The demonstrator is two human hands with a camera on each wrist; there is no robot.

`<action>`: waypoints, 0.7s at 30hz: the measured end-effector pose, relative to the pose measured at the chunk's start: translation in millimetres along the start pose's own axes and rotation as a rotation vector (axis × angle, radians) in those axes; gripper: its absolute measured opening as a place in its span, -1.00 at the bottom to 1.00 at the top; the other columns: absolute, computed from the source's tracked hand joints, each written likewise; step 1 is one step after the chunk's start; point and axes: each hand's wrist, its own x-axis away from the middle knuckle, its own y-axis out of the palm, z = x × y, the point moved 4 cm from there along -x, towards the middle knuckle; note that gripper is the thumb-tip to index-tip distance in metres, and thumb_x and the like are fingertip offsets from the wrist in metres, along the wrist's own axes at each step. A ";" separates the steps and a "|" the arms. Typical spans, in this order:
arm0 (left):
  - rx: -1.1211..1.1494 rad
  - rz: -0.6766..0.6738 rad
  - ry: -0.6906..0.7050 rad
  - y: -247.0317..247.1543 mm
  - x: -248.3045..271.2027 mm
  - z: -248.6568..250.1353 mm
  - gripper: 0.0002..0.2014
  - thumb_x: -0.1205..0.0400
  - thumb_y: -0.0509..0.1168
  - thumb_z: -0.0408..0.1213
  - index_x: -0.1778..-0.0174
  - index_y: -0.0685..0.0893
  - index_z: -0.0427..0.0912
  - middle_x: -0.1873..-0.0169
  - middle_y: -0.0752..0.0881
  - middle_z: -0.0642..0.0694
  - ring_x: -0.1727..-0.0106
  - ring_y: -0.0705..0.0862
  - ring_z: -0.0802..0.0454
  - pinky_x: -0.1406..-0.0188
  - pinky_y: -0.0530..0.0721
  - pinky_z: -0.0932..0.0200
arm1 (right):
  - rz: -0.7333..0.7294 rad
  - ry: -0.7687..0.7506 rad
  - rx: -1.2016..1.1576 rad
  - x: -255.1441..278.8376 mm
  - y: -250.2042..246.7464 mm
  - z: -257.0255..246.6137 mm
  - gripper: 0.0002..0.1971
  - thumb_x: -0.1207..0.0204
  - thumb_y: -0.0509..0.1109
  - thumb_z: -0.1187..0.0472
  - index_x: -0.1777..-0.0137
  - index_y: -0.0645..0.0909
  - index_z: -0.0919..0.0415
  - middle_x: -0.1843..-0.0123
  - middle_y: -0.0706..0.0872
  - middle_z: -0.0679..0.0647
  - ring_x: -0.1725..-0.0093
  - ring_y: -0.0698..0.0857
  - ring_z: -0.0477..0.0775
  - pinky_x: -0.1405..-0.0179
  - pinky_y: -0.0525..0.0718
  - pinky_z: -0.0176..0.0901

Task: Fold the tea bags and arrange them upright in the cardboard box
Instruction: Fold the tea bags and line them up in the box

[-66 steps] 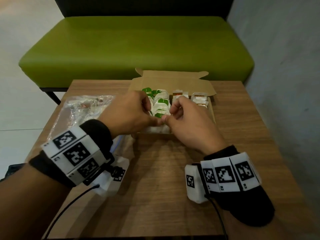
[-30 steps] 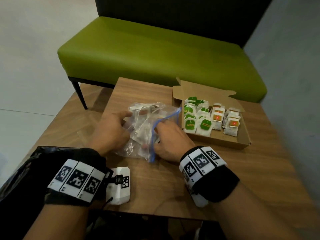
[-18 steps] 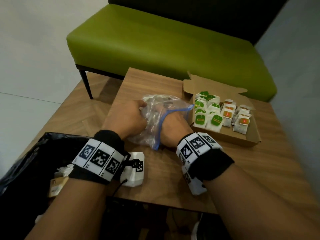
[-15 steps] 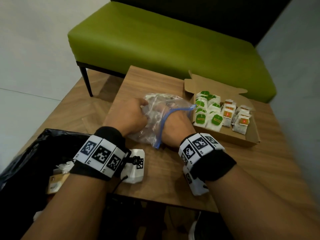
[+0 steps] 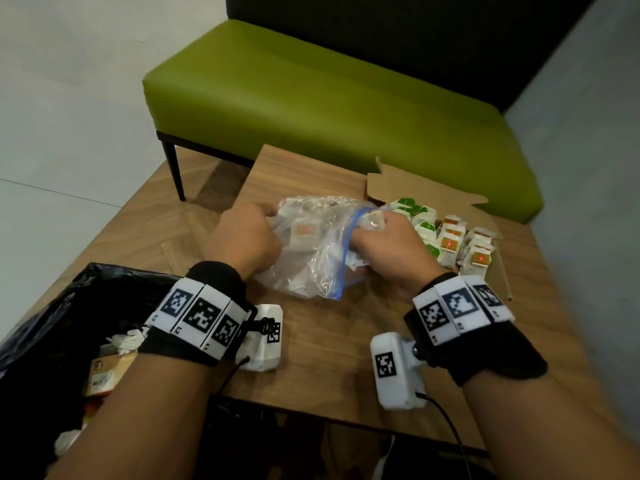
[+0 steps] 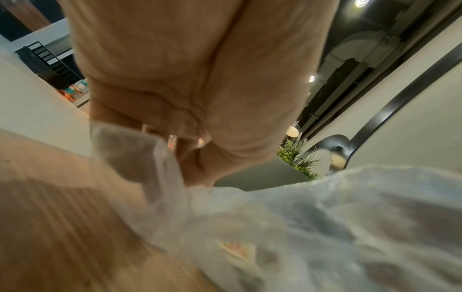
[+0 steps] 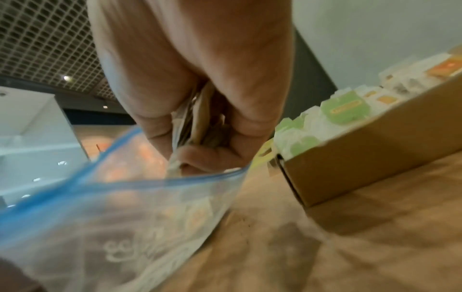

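From the head view, my left hand [image 5: 242,237] grips the far left side of the plastic bag [image 5: 311,258] on the table [image 5: 329,341], and my right hand [image 5: 388,244] is at the bag's blue-edged mouth, just beside the cardboard box [image 5: 415,183]. That view shows the box with its lid flap up and rows of tea bags [image 5: 450,239] standing in it, green tags on the left, orange and red on the right; my right hand covers its near left corner.

Only the right wrist view shows that hand's fingers [image 7: 212,156] curled tight round a folded tea bag [image 7: 200,118] above the bag's mouth. The left wrist view shows my left fingers pinching a bunch of the plastic, but it is blurred, and the fingertips are hidden behind the palm.

A black bin bag [image 5: 52,323] beside the table is cut off at the left edge. What lies inside the plastic bag is hard to make out beyond one orange tag.
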 end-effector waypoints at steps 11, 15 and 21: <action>-0.067 0.308 0.278 -29.6 37.2 58.0 -0.58 -0.70 0.25 0.03 -0.43 0.57 -0.06 -0.34 0.62 -0.14 -0.32 0.60 -0.11 -0.19 0.60 -0.09 | 0.044 0.043 -0.719 15.3 -52.7 -13.8 -0.84 -0.58 0.40 0.47 0.00 0.57 0.20 0.22 0.75 0.10 0.36 0.75 -0.03 0.55 0.69 -0.27; 0.236 0.092 0.463 -22.2 62.5 105.6 -0.66 -0.64 0.27 0.18 -0.20 0.70 0.07 0.07 0.76 0.16 0.10 0.69 0.31 0.16 0.65 0.25 | -0.064 0.012 -0.831 20.1 -50.5 -13.2 -0.83 -0.61 0.38 0.42 -0.18 0.61 0.33 0.15 0.79 0.15 0.25 0.78 0.01 0.45 0.73 -0.23; 0.509 -0.011 0.465 12.1 66.7 125.6 -0.91 -0.65 0.40 -0.15 -0.03 0.78 0.04 0.28 0.78 0.03 0.18 0.78 0.03 0.19 0.79 -0.09 | -0.109 0.078 -0.975 26.7 -65.3 2.6 -0.87 -0.67 0.36 0.23 -0.07 0.71 0.25 0.06 0.84 0.15 0.18 0.83 0.02 0.34 0.79 -0.23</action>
